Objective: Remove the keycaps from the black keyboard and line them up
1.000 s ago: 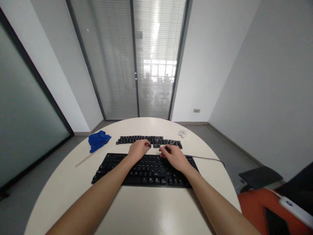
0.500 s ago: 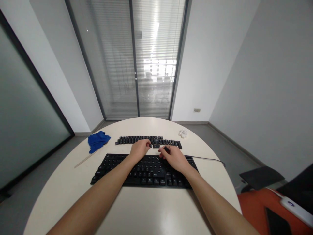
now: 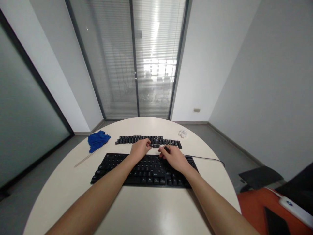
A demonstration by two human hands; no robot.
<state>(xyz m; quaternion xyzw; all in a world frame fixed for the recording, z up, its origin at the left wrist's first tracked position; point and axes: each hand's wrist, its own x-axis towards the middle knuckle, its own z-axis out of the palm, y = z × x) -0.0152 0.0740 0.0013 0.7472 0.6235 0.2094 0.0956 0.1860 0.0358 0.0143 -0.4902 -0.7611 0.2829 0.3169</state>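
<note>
A black keyboard [image 3: 114, 169] lies in front of me on the round white table [image 3: 61, 189]. Behind it, loose black keycaps [image 3: 127, 140] are laid out in rows. My left hand [image 3: 139, 150] reaches past the keyboard's far edge, its fingertips pinched on a keycap at the near row. Just right of it, above the keyboard's top rows, my right hand [image 3: 174, 158] is closed around a small black-handled tool [image 3: 166, 148]. Its thin tip points down at the keys.
A blue cloth [image 3: 97, 139] and a thin wooden stick [image 3: 85, 159] lie at the table's left. A crumpled white scrap [image 3: 183, 133] sits far right. The keyboard cable [image 3: 207, 159] runs off the right edge. An orange chair [image 3: 259, 209] with a white device stands lower right.
My left hand has moved slightly forward with the keycap, from just short of the loose rows to touching them. The right hand has barely shifted.
</note>
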